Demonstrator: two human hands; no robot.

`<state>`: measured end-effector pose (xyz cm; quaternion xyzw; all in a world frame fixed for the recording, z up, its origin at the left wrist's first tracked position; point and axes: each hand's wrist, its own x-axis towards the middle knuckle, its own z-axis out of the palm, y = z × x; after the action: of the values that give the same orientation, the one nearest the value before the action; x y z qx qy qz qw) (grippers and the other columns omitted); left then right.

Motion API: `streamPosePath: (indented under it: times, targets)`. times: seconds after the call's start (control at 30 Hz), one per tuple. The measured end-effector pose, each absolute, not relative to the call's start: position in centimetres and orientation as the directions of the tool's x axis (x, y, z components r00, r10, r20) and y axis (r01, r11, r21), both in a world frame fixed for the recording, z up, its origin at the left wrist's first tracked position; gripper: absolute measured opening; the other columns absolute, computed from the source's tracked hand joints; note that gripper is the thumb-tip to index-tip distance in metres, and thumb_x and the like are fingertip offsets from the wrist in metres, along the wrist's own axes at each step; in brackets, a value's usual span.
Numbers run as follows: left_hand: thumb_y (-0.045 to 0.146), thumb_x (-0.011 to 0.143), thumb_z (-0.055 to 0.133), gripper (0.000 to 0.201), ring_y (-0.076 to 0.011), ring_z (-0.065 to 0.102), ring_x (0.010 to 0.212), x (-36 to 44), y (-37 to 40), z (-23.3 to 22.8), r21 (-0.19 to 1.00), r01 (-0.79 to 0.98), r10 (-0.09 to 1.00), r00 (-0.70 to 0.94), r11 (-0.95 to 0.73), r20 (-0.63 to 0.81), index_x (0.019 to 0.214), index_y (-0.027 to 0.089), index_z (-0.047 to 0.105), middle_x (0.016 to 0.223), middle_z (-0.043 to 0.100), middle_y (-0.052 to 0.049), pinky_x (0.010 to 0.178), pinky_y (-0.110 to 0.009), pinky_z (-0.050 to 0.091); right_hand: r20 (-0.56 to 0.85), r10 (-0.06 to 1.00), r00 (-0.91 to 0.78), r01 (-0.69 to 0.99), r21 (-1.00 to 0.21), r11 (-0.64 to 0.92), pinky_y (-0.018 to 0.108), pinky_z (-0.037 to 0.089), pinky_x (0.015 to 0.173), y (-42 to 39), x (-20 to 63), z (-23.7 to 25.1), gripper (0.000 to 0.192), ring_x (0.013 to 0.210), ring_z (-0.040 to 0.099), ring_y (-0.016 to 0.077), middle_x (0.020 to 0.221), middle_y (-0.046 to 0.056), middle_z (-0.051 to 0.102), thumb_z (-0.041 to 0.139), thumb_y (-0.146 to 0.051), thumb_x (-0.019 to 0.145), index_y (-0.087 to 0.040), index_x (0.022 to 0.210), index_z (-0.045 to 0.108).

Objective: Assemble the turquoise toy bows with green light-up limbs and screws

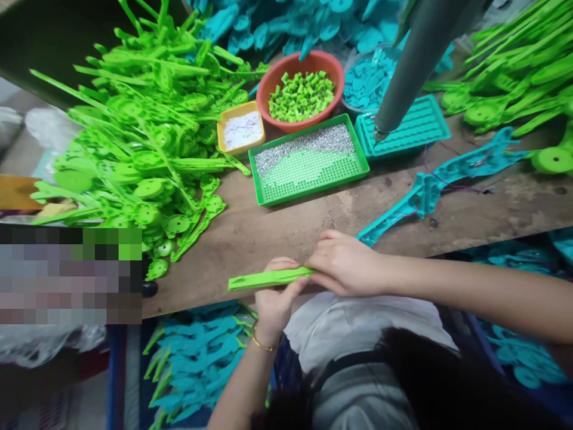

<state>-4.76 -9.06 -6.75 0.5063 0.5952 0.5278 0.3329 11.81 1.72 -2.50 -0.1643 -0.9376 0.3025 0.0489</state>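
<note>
A long, narrow bright-green plastic piece (264, 279) lies across my hands near the table's front edge. My left hand (275, 304) is closed around its middle, thumb on the near side. At its right end, the fingers of my right hand (342, 264) are pinched together on it, hiding that end. Just beyond my right hand, a turquoise plastic half-shell (423, 194) rests on the wooden table (286, 233), with thin dark-red wires along it. A green perforated tray (308, 173) of small silver screws stands in front of my hands.
Behind the tray are a red bowl (273, 110) of small green parts, a yellow tub (244, 143) and a turquoise tray (430, 119). A dark grey cylindrical tool (412, 65) hangs over that tray. Green pieces (134, 149) pile up at left; turquoise pieces (201, 352) fill a bin below.
</note>
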Motion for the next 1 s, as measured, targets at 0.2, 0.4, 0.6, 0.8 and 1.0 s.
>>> streamPosePath:
  times: [0.2, 0.4, 0.6, 0.8, 1.0]
  targets:
    - [0.022, 0.076, 0.074, 0.019, -0.0173, 0.065, 0.089, -6.6, -9.1, -5.7, 0.977, 0.215, 0.99, -0.131, -0.015, 0.044, 0.093, 0.02, 0.067, 0.094, 0.068, -0.004, 0.08, -0.031, 0.054, -0.026, 0.335, -0.942, 0.282, -0.604, 0.746, 0.035, 0.034, 0.082, 1.6, 11.9, -2.5, 0.022, 0.079, 0.062, 0.019, 0.087, 0.009, 0.073, 0.056, -0.031, 0.091, -0.012, 0.093, 0.067]
    - [0.018, 0.073, 0.076, 0.019, -0.0172, 0.063, 0.087, -7.2, -8.8, -5.4, 0.964, 0.253, 0.991, -0.074, -0.087, 0.109, 0.09, 0.021, 0.068, 0.088, 0.067, -0.003, 0.079, -0.032, 0.053, -0.029, 0.426, -0.904, 0.316, -0.718, 0.62, 0.033, 0.038, 0.08, 1.5, 11.6, -2.2, 0.016, 0.08, 0.061, 0.0188, 0.085, 0.007, 0.072, 0.053, -0.023, 0.091, -0.015, 0.09, 0.066]
    - [0.015, 0.074, 0.074, 0.02, -0.0172, 0.063, 0.09, -6.7, -8.9, -5.9, 0.977, 0.182, 0.987, -0.092, -0.112, 0.13, 0.091, 0.022, 0.066, 0.089, 0.066, -0.002, 0.085, -0.035, 0.052, -0.026, 0.45, -0.893, 0.308, -0.763, 0.567, 0.033, 0.037, 0.08, 1.4, 11.1, -2.0, 0.012, 0.082, 0.057, 0.0195, 0.081, 0.006, 0.068, 0.051, -0.019, 0.089, -0.016, 0.087, 0.062]
    - [0.019, 0.074, 0.076, 0.021, -0.0177, 0.064, 0.09, -8.1, -8.8, -5.7, 0.984, 0.179, 0.999, -0.016, -0.028, 0.031, 0.093, 0.022, 0.068, 0.093, 0.068, -0.004, 0.082, -0.032, 0.053, 0.02, 0.388, -0.921, 0.264, -0.701, 0.663, 0.034, 0.037, 0.085, 1.5, 11.2, -2.8, 0.019, 0.076, 0.057, 0.0164, 0.082, 0.005, 0.068, 0.046, -0.02, 0.093, -0.015, 0.086, 0.062]
    - [0.018, 0.074, 0.075, 0.016, -0.0204, 0.065, 0.09, -8.9, -8.7, -4.8, 0.992, 0.125, 1.0, -0.01, -0.026, 0.027, 0.089, 0.02, 0.068, 0.091, 0.068, -0.006, 0.083, -0.037, 0.054, -0.028, 0.345, -0.938, 0.327, -0.403, 0.855, 0.042, 0.034, 0.092, 2.7, 13.3, -2.4, 0.036, 0.086, 0.06, 0.0239, 0.088, 0.011, 0.07, 0.06, -0.047, 0.087, -0.012, 0.095, 0.065]
